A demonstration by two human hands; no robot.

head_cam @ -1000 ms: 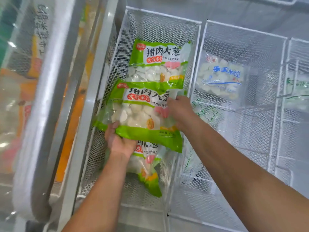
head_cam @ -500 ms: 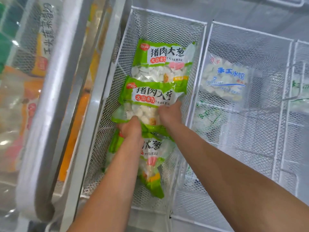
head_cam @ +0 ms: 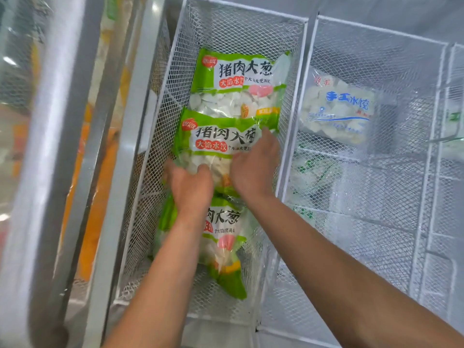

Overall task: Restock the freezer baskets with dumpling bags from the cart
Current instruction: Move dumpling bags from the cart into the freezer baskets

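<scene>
Three green dumpling bags in the left wire-mesh basket [head_cam: 175, 71], laid in a row from far end to near end and overlapping like shingles. Far bag [head_cam: 238, 81] flat against the basket's back end, white label with large black characters up, clear window full of pale dumplings below the label. Middle bag [head_cam: 216, 139] lapped over the far bag's lower edge, same green print and red logo. Near bag [head_cam: 226, 242] partly hidden under the forearms, its lower green corner twisted toward the basket's front.

Left hand [head_cam: 190, 187] down on the middle bag's lower left part, fingers curled over the plastic at the clear window, thumb side against the bag's edge; held there, gripping. Right hand [head_cam: 253, 169] spread on the same bag's right side, fingers fairly straight and slightly apart, tips up at the label's right end, palm pressed flat against the plastic. Both forearms reached in from the near edge of the freezer.

In the next basket [head_cam: 371, 28] to the right, one clear bag with blue lettering [head_cam: 339, 109], filled with pale dumplings, propped high toward the back; more clear and green-printed packs blurred below it behind the mesh, too faint to tell apart. Further right, another basket [head_cam: 454, 172], contents unclear. At left, the freezer's grey sliding-lid frame [head_cam: 62, 121], orange and yellow packaging blurred beyond it.
</scene>
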